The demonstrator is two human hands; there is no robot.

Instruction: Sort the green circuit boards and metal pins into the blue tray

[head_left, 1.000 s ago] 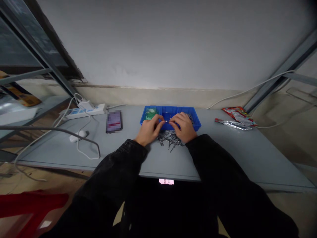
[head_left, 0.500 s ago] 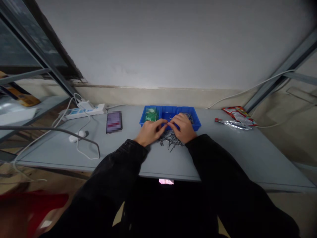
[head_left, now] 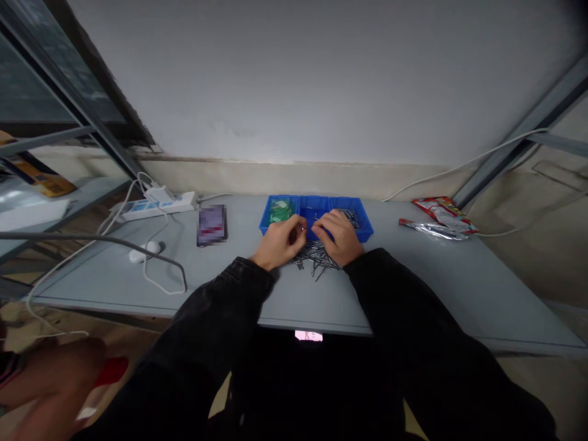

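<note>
My left hand [head_left: 281, 242] is closed, thumb and forefinger pinched together with a tiny glint between them, too small to name. A short gap to the right, my right hand [head_left: 340, 237] is closed too, fingertips pressed together; what they hold, if anything, cannot be made out. Beneath both hands lies a loose pile of thin metal pieces [head_left: 316, 258], like small screws or pins. Just behind stand three joined blue bins [head_left: 314, 201]. Green and white packets [head_left: 280, 211] fill the left one, a few small bits lie in the middle one, and metal pieces [head_left: 351, 218] are in the right one.
To the left are a phone-like dark-edged object [head_left: 212, 225], blurred out, a power strip [head_left: 158, 207] with cables and a white earbud case-like item [head_left: 144, 252]. Red and silver packets [head_left: 443, 215] lie right. A person's bare leg [head_left: 55, 373] shows at lower left.
My hands have moved apart slightly from fingertips nearly touching; the left fingers have curled in more. At lower left, a person's leg has come into view where red cloth was.
</note>
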